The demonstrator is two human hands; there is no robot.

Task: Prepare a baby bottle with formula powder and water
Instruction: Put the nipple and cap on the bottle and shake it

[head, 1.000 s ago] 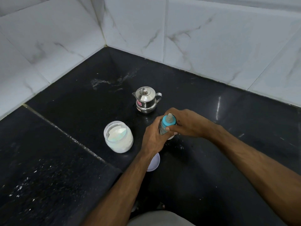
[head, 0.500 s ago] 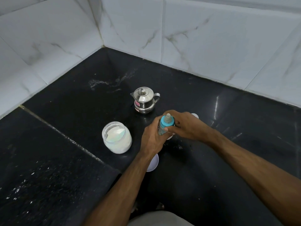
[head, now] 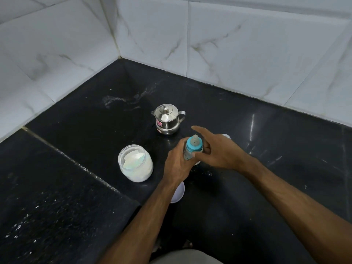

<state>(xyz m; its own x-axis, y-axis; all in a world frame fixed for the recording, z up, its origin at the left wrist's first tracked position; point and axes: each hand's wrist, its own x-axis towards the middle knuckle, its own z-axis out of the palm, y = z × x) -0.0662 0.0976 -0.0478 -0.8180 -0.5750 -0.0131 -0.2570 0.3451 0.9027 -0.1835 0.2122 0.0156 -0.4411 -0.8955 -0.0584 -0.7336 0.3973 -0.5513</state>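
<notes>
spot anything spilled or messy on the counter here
Yes: white specks lie scattered on the black counter at the near left, and a pale smear marks it behind the steel kettle. Nothing is tipped.

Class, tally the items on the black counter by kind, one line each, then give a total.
Baby bottle: 1
Steel kettle: 1
Open powder jar: 1
White lids or caps, partly hidden: 2
Total: 5

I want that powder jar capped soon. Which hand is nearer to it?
Left. The left hand grips the bottle just right of the powder jar; the right hand sits beyond the bottle, farther away.
</notes>
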